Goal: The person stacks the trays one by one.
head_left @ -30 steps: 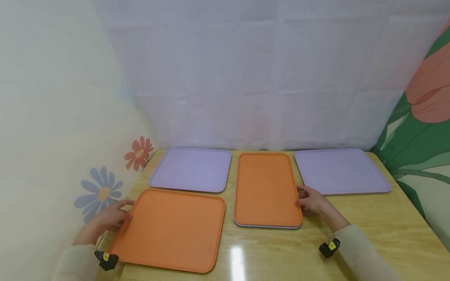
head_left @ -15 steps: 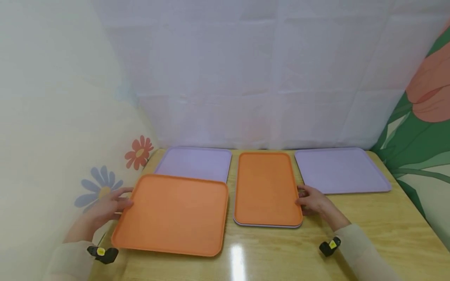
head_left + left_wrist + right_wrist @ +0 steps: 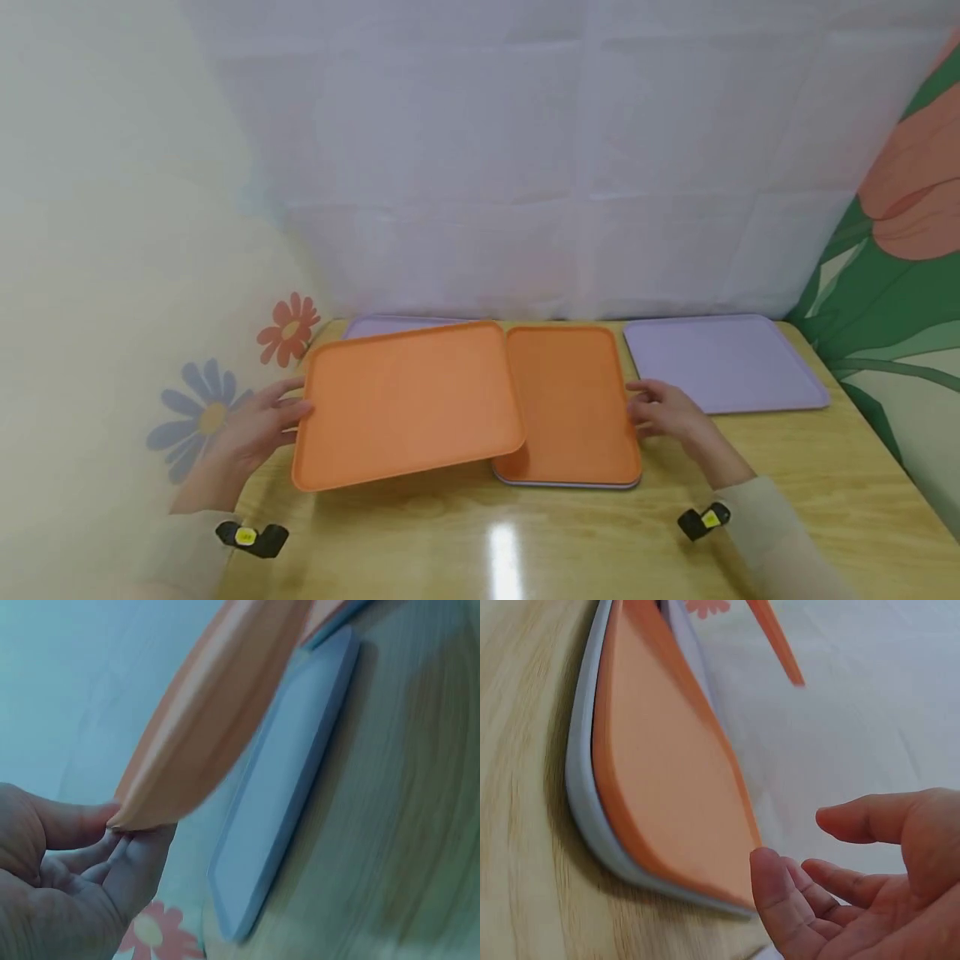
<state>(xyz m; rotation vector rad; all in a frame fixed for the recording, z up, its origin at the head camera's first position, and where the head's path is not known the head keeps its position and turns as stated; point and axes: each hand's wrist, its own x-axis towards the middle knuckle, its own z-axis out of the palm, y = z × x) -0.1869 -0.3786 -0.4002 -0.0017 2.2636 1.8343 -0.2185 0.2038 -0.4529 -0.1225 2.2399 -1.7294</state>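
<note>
Left hand [image 3: 253,427] has 1 orange tray [image 3: 408,404] pinched by its left edge, tilted above the left half of the table [image 3: 615,542]. Right hand [image 3: 671,417] holds nothing, thumb and fingers parted, beside the tray stack [image 3: 576,400] at the back edge. Tbh I'd pinch firmly, level slowly.

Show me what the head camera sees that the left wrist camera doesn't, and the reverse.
Only the head view: the right hand, the right purple tray and the blue wall flower.

Only the left wrist view: the near edge of the left purple tray, which the held orange tray covers in the head view.

Both: the left hand pinching the held orange tray by its edge, part of the stacked orange tray, the red wall flower and the wooden table.
</note>
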